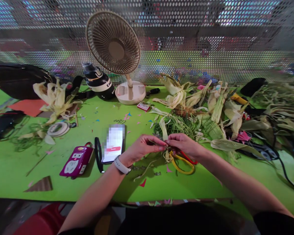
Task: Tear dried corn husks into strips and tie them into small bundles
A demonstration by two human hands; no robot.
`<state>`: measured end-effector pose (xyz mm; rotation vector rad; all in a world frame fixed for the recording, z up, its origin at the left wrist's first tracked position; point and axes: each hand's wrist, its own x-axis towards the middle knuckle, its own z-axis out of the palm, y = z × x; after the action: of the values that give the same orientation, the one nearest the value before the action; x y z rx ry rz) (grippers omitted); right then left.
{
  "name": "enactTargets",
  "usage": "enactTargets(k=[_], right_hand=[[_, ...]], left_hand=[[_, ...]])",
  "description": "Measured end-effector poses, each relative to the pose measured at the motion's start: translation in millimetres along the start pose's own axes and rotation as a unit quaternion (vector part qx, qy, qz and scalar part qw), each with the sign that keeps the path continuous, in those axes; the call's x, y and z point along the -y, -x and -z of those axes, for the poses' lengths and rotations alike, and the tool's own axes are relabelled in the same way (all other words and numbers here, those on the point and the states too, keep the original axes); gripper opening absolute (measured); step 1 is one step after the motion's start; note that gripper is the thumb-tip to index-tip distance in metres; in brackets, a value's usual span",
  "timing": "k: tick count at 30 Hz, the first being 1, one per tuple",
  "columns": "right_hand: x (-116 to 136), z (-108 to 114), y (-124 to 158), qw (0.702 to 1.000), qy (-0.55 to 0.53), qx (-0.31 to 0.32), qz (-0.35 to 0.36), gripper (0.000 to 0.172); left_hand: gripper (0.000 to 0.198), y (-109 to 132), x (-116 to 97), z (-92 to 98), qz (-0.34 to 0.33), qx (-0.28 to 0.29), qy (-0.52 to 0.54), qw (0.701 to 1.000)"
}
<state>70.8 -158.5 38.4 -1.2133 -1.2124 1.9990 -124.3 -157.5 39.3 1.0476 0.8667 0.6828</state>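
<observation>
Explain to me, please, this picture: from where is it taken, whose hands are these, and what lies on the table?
There is no machine here. A person works with two bare hands, and a camera worn on the head looks forward and down at them. The fingers of the left hand and right hand meet at a pale strip, which they seem to pinch together. Scissors with yellow and red handles lie just below. Also on the green table are a phone, a purple socket box, a fan, a bottle and many dry husks.
</observation>
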Motion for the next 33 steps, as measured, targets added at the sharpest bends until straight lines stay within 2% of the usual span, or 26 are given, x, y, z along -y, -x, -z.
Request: enactTargets(k=[7, 10, 16, 18, 21, 23, 24, 26, 28, 29, 31, 33], right_hand=[[-4.1, 0.7, -2.6, 0.999, 0.035, -0.021, 0.019, 0.034], [-4.6, -0.2, -2.4, 0.999, 0.035, -0.02, 0.018, 0.034], [-1.8, -1.9, -0.5, 0.999, 0.016, -0.019, 0.039, 0.035], [-1.5, -1.6, -0.3, 0.998, 0.032, -0.024, 0.043, 0.035], [-2.8, -1.3, -1.3, 0.997, 0.057, -0.024, 0.055, 0.035], [-4.0, -1.7, -2.4, 0.996, 0.057, -0.028, 0.061, 0.037], [-4.4, -2.0, -3.0, 0.996, 0.053, -0.03, 0.06, 0.037], [-4.8, -2.7, -4.0, 0.997, 0.04, -0.034, 0.054, 0.038], [-4.9, -3.3, -4.5, 0.998, 0.028, -0.039, 0.047, 0.037], [-4.9, -3.6, -4.7, 0.998, 0.024, -0.042, 0.044, 0.036], [-5.1, -4.1, -4.7, 0.998, 0.02, -0.044, 0.038, 0.034], [-5.3, -4.6, -4.6, 0.998, 0.023, -0.042, 0.032, 0.029]], left_hand=[[0.017, 6.9, -7.6, -5.2, -0.041, -0.051, -0.107, 0.992], [0.017, 8.4, -11.3, -5.1, -0.035, -0.051, -0.091, 0.994], [0.017, 3.6, -10.5, 3.4, 0.021, -0.034, -0.044, 0.998], [0.017, 2.5, -8.0, 4.6, 0.021, -0.035, -0.071, 0.997], [0.019, 3.9, -3.4, 1.0, -0.025, -0.066, -0.162, 0.984], [0.02, 6.7, -0.2, -4.4, -0.082, -0.113, -0.252, 0.958], [0.019, 8.4, 1.4, -7.6, -0.118, -0.141, -0.305, 0.934], [0.016, 11.8, 4.5, -13.7, -0.2, -0.189, -0.412, 0.869], [0.016, 14.5, 7.4, -18.3, -0.273, -0.212, -0.489, 0.801], [0.017, 15.4, 8.8, -19.9, -0.302, -0.215, -0.511, 0.776], [0.021, 16.4, 11.0, -21.8, -0.349, -0.209, -0.525, 0.748], [0.023, 16.1, 12.4, -22.6, -0.384, -0.199, -0.514, 0.741]])
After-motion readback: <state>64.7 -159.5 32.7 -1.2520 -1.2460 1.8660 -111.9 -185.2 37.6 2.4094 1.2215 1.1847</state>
